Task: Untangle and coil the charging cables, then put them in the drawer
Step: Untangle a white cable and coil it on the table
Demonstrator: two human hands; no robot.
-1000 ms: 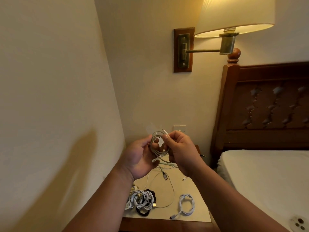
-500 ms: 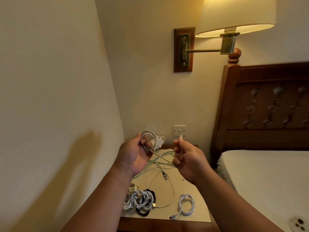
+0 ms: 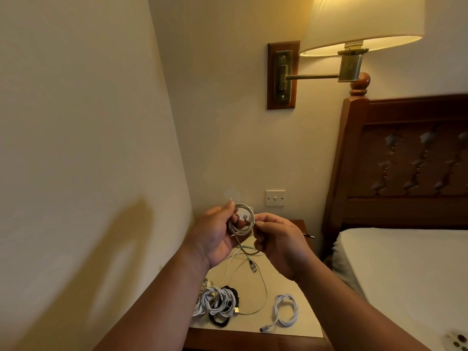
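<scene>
Cable (image 3: 242, 222) | small coil, held above nightstand (image 3: 253, 323) betw. hands | L hand (image 3: 215, 239) curled round loops, R hand (image 3: 281, 245) pinching tail | risk: snagging on pile (image 3: 217, 301) below; springing open if L grip eases

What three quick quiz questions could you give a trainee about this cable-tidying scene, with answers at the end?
1. True or false: the left hand holds loops of the grey cable up above the nightstand.
2. Where on the nightstand does the lone white coil lie? A) front right B) back left C) centre back
3. Fill in: the right hand pinches the same grey ____.
Key: 1 true; 2 A; 3 cable.
</scene>
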